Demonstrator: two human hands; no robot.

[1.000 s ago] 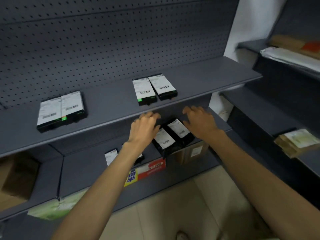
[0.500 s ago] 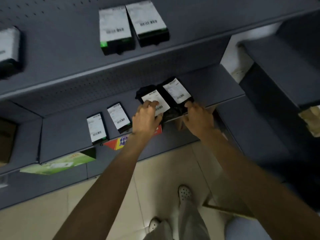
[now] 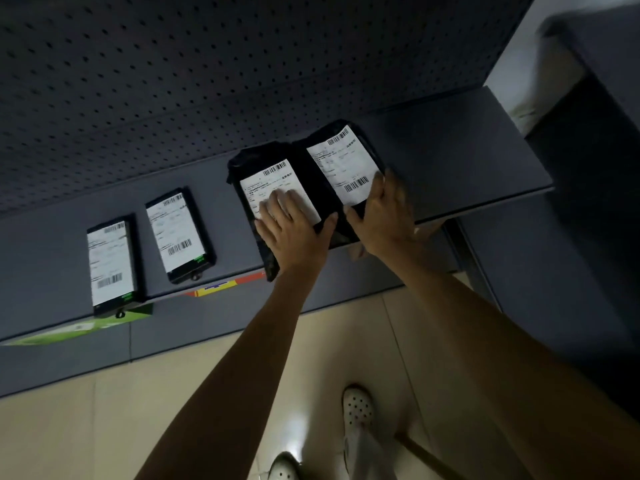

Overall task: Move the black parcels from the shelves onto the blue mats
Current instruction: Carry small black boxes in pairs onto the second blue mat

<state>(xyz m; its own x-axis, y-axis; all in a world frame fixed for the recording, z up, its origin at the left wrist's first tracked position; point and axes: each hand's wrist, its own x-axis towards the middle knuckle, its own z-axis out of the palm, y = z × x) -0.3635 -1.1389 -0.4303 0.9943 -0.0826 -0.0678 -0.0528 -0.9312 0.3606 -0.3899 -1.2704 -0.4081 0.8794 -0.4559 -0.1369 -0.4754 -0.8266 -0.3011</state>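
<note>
Two soft black parcels with white labels lie side by side on the grey lower shelf (image 3: 450,168). My left hand (image 3: 294,230) grips the left black parcel (image 3: 256,164), fingers on its label and thumb round its right edge. My right hand (image 3: 384,216) holds the near end of the right black parcel (image 3: 341,157), with the thumb on top. The left parcel's near end overhangs the shelf's front edge. No blue mat is in view.
Two black boxes with white labels, one (image 3: 178,233) nearer and one (image 3: 110,265) further left, lie on the same shelf. A perforated back panel (image 3: 207,71) rises behind. A second shelf unit (image 3: 588,168) stands at the right. Beige floor tiles and my white shoes (image 3: 356,407) are below.
The view has dropped closer to the lower shelf, so the upper shelf is out of view. Both hands have closed round the near ends of the two soft parcels.
</note>
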